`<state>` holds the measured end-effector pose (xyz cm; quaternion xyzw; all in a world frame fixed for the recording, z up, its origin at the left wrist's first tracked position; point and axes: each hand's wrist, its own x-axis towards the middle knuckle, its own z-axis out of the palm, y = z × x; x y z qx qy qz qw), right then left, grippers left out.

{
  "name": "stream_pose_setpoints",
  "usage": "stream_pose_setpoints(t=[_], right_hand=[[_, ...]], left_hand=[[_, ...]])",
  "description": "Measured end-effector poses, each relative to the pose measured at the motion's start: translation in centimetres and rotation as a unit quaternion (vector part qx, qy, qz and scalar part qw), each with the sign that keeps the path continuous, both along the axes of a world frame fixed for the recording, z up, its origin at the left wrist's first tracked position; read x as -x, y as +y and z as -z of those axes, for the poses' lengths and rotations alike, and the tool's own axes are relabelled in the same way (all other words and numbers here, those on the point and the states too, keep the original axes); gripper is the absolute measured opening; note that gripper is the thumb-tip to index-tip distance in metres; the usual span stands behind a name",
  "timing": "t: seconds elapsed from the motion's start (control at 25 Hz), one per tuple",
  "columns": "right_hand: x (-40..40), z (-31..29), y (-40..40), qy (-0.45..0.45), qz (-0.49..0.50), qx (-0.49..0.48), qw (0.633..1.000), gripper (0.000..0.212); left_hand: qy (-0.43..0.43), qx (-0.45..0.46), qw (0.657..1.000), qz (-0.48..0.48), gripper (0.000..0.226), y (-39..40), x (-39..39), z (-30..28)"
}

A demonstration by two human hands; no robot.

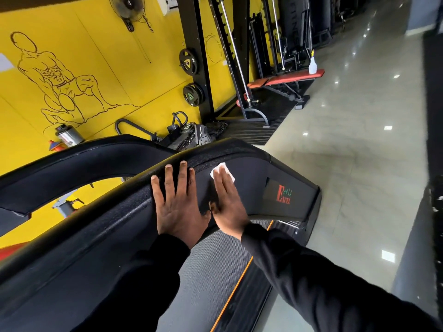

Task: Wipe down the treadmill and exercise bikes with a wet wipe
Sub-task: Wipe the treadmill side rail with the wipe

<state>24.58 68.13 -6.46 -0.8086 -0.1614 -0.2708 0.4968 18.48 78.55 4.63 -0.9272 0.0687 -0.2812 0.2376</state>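
Note:
A black treadmill (287,168) fills the lower left, seen from above its side rail, with a red logo panel on its front hood. My left hand (177,202) lies flat on the textured rail, fingers spread, holding nothing. My right hand (227,202) presses flat on the smooth hood beside it, fingers together over a white wet wipe (221,170) that shows under the fingertips. The grey running belt (215,259) with an orange edge stripe lies below both wrists. No exercise bike is recognisable in view.
A yellow wall with a drawn figure stands at left. Weight plates on a black rack (191,75), a red bench (285,80) with a spray bottle (312,64) on it, and loose gear on the floor lie beyond the treadmill. Glossy tiled floor spreads right.

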Motion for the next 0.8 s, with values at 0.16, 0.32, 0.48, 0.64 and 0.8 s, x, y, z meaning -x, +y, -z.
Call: stream_pose_setpoints(t=[0.16, 0.32, 0.48, 0.64, 0.8], right_hand=[[-2.0, -1.1, -2.1, 0.134, 0.029, -0.067, 0.988, 0.073], [0.5, 0.1, 0.1, 0.054, -0.012, -0.013, 0.998, 0.077], [-0.4, 0.3, -0.9, 0.167, 0.021, -0.070, 0.983, 0.078], [1.2, 3.2, 0.8, 0.073, -0.018, -0.022, 0.997, 0.084], [0.6, 2.9, 1.0, 0.166, 0.031, -0.073, 0.983, 0.079]], left_hand=[[-0.013, 0.021, 1.000, -0.009, 0.109, 1.5, 1.5, -0.5], [-0.008, 0.007, 1.000, -0.016, 0.114, 2.3, 2.3, -0.6], [-0.008, 0.009, 1.000, -0.022, 0.114, 2.1, 2.3, -0.5], [-0.020, 0.007, 1.000, -0.015, 0.114, 2.3, 2.0, -0.3], [-0.016, 0.000, 1.000, -0.025, 0.114, 2.3, 2.0, 0.0]])
